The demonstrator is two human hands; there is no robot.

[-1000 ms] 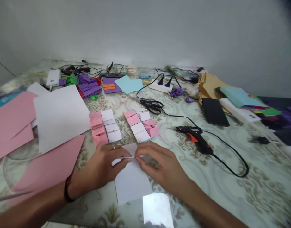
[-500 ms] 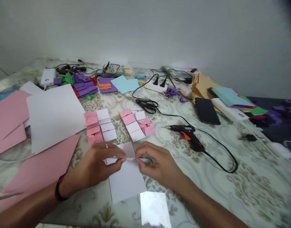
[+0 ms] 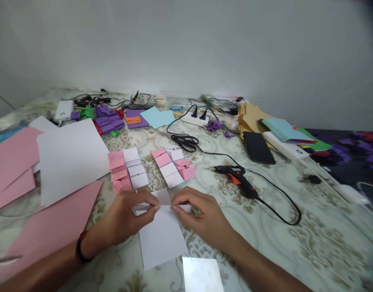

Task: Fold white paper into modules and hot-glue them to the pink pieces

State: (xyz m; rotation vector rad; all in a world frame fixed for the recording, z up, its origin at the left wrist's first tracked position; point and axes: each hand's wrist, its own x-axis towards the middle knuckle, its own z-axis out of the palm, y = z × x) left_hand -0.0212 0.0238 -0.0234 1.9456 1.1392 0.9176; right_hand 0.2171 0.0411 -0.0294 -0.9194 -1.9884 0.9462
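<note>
1. White paper sheet (image 3: 162, 239): thin, matte, rectangular, lying flat on the table (image 3: 296, 251) near its front edge. A crease ridge runs across its upper part; a short flap of the sheet shows beyond the ridge.
2. Table surface: glossy, pale cream-green cloth with an ornate scroll pattern; a bright square reflection sits just below the sheet.
3. Left hand (image 3: 125, 217): palm down, wrist low on the table, thumb and forefinger pinched on the crease ridge at its left part. Ring on one finger; dark band with red at the wrist.
4. Right hand (image 3: 201, 217): palm down, fingers curled, thumb and forefinger pinched on the same ridge at its right part. The fingertips of both hands nearly meet at mid-sheet.
5. Just beyond the hands: two folded paper strips (image 3: 127, 169), pink and white, pleated into square panels, lying side by side.
6. Right of these: glue gun (image 3: 235, 178), black with orange trigger, on its side, black cord looping toward the near edge.
7. Left: large flat white and pink sheets (image 3: 67, 158), overlapping.
8. Farther back: black-handled scissors (image 3: 185, 142).
</note>
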